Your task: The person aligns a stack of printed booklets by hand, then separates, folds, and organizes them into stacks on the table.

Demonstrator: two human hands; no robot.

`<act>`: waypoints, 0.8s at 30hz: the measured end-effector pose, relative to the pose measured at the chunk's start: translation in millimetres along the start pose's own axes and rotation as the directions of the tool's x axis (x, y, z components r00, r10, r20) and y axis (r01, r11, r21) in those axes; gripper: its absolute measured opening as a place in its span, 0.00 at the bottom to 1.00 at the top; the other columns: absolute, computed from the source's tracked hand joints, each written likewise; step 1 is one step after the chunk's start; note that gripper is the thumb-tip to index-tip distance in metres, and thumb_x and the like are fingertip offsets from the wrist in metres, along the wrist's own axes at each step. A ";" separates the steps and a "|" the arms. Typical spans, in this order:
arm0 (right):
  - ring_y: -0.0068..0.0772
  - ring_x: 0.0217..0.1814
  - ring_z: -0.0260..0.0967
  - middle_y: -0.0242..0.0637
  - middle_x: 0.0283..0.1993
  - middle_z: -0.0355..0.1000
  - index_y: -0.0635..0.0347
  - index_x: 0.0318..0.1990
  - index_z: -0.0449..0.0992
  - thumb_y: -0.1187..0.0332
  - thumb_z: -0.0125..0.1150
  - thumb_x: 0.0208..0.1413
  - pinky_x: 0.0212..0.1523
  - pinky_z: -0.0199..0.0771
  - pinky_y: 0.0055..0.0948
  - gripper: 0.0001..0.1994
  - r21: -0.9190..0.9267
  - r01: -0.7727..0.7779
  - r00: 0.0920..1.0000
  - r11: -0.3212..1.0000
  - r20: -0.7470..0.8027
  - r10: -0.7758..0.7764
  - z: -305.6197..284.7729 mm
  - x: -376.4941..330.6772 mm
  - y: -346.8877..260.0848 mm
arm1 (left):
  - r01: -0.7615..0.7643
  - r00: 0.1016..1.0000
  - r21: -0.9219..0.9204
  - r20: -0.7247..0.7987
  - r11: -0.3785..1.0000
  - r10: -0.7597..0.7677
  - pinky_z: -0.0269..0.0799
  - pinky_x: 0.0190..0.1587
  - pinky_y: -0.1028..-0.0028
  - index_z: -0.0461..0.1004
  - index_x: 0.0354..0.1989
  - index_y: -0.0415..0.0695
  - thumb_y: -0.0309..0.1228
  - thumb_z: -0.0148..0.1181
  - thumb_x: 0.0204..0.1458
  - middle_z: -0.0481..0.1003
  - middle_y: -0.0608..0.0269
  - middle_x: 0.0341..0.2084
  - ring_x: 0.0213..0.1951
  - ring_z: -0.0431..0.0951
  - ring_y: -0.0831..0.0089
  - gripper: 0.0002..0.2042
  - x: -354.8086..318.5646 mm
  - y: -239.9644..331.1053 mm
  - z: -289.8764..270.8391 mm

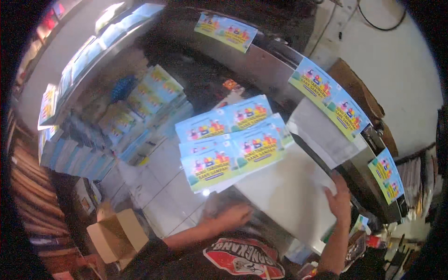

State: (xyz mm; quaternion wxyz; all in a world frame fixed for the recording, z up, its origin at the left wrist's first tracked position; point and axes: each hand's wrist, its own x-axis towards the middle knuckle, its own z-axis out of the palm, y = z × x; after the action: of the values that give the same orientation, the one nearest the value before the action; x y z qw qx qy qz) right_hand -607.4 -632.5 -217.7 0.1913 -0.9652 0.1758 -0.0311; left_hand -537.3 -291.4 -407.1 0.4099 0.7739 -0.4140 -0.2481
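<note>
My left hand [235, 215] is in front of my shirt, close to the near edge of a white tabletop [289, 186]. Its fingers look curled, but blur hides whether they hold anything. My right hand [339, 198] is at the tabletop's right side with thumb and fingers apart, and nothing shows in it. Beyond my left hand, overlapping printed cover sheets [210, 163] in blue, yellow and green lie on the tabletop's far left part. A blank whitish sheet [322, 133] lies beyond my right hand, by the dark ledge.
Printed covers [329, 98] hang over the curved dark ledge [275, 63]. Stacks of booklets [156, 93] stand on the left, beyond the tiled floor [163, 196]. An opened cardboard box [119, 235] sits at lower left. Paper piles [420, 179] stand at far right.
</note>
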 end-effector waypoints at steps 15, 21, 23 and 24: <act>0.56 0.62 0.61 0.54 0.59 0.65 0.63 0.60 0.64 0.56 0.58 0.55 0.63 0.54 0.49 0.29 -0.188 -0.099 0.978 0.977 -0.202 0.061 89.6 53.1 -6.6 | 0.067 0.994 -0.151 -0.075 0.986 -0.079 0.72 0.48 0.57 0.73 0.50 0.46 0.28 0.57 0.53 0.75 0.46 0.42 0.43 0.76 0.48 0.15 -8.5 -7.4 -18.0; 0.55 0.61 0.62 0.54 0.59 0.66 0.63 0.60 0.64 0.57 0.58 0.55 0.63 0.54 0.50 0.28 -0.209 -0.092 0.979 0.974 -0.196 0.050 93.9 53.2 1.5 | 0.001 0.996 -0.113 -0.084 0.994 -0.011 0.74 0.45 0.56 0.72 0.52 0.50 0.31 0.57 0.52 0.75 0.49 0.43 0.43 0.76 0.48 0.17 -8.7 -20.8 -6.5; 0.55 0.61 0.62 0.54 0.59 0.66 0.63 0.60 0.64 0.57 0.58 0.55 0.63 0.53 0.50 0.28 -0.208 -0.080 0.979 0.975 -0.199 0.038 94.7 52.8 1.8 | -0.012 0.997 -0.087 -0.082 0.996 0.005 0.73 0.45 0.55 0.71 0.52 0.51 0.32 0.57 0.52 0.74 0.48 0.43 0.43 0.75 0.48 0.17 -9.1 -19.6 -7.3; 0.56 0.61 0.62 0.54 0.59 0.66 0.63 0.60 0.64 0.57 0.58 0.55 0.63 0.53 0.50 0.29 -0.203 -0.082 0.981 0.976 -0.190 0.043 94.9 53.0 3.3 | -0.006 0.995 -0.134 -0.101 0.991 -0.008 0.72 0.46 0.55 0.70 0.53 0.49 0.32 0.57 0.52 0.74 0.48 0.43 0.43 0.75 0.47 0.18 -10.0 -17.5 -7.4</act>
State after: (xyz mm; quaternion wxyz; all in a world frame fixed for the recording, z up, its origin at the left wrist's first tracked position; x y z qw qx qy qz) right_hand -546.8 -619.9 -307.1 0.0719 -0.9669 0.2254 -0.0958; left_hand -529.6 -274.2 -417.4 0.4813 0.7565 -0.3747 -0.2359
